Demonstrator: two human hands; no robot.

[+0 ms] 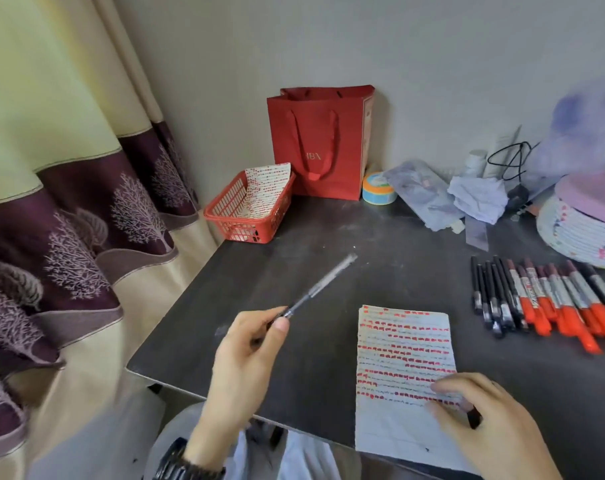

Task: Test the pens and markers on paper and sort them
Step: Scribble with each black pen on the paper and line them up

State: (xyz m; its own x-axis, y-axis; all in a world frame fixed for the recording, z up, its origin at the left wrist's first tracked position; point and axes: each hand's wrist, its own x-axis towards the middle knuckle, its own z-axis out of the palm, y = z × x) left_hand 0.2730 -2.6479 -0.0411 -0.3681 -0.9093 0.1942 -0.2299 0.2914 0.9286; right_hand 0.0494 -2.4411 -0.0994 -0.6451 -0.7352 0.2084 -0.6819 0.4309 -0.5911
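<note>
Our left hand (245,348) is raised over the near left part of the desk (328,237) and grips a black pen (320,287). The thumb and the first fingers pinch it at its lower end, and the rest of the pen points up and away from the hand, toward the far edge, not touching the desk. The upper end of the pen is blurred. Our right hand (484,420) rests on the lower right part of the paper (403,344), with the fingers bent and the fingertips on the sheet. A small dark piece (474,416) shows under this hand, but we cannot tell if the hand holds it or only lies over it. The paper lies at the near edge of the desk, between both hands, and its lower part hangs over this edge; it carries many rows of short red and dark strokes. The other pens and markers (543,299) lie in a close row at the right edge, well apart from the left hand and near the right one: black pens first, then markers with orange-red caps. At the far left corner stands a red basket (249,216) with another marked sheet (266,188) inside. Just beside it, against the wall, stands a red paper bag (323,143), and a roll of tape (379,190) lies next to the bag.
</note>
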